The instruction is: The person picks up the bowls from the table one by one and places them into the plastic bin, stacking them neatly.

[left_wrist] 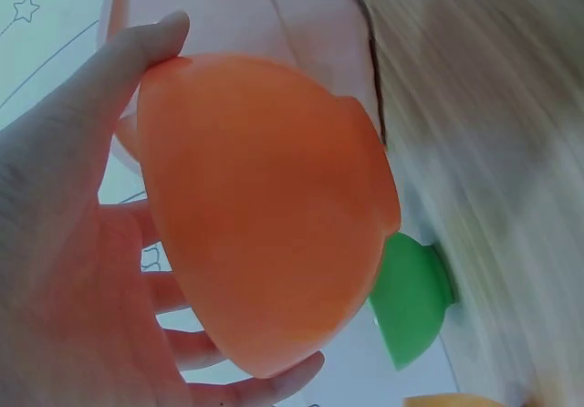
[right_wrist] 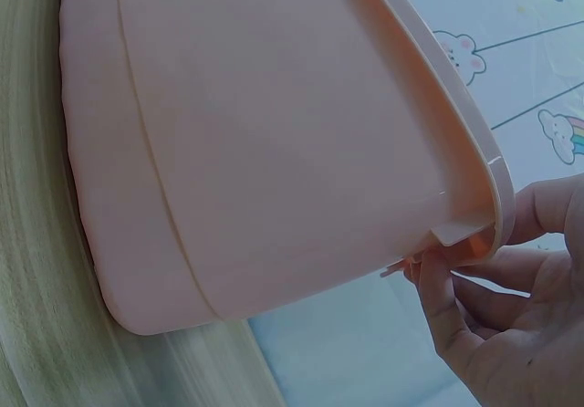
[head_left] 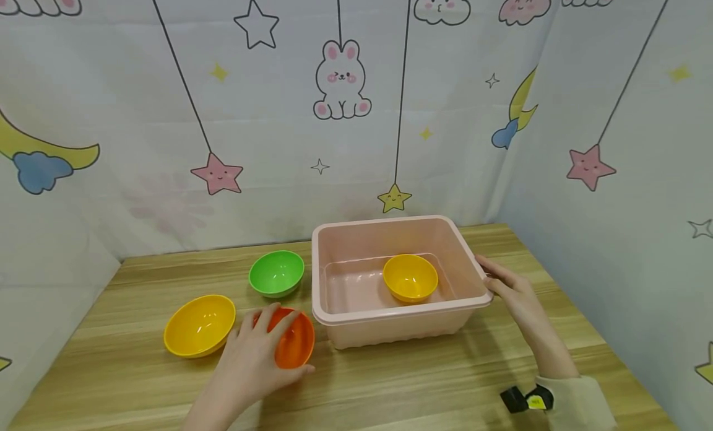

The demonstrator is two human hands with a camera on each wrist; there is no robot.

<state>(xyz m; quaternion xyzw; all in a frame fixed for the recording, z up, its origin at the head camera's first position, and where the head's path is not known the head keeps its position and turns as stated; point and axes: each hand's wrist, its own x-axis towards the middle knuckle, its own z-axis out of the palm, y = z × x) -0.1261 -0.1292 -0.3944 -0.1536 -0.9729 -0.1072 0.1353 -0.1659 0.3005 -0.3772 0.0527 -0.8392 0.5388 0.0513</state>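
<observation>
Holds the orange bowl [head_left: 299, 344] tilted in the left hand [head_left: 250, 356] at the lower centre of the head view, just left of the bin [head_left: 390, 330]. Could drop it onto the table [head_left: 401, 387] through too slack a hold on smooth, rounded plastic. Might also knock the lower-left corner of the bin by moving right too low, or brush the green bowl [head_left: 276, 274], just above in the frame, with the fingertips. Could nudge the outer yellow bowl [head_left: 199, 326], at lower left near the knuckles, by swinging wide. Could drag or tip the bin by pulling hard at its right rim, and so slide the inner yellow bowl [head_left: 410, 282], right of centre on the bin floor.

In the left wrist view, spreads thumb and fingers about as wide as the orange bowl, curled to its rim, thumb at upper left, little finger at the bottom. Cannot tell surely about contact between orange bowl and table. At right of the head view, pinches the bin's rim with the right hand [head_left: 518, 301], thumb and fingers drawn together on the edge.
</observation>
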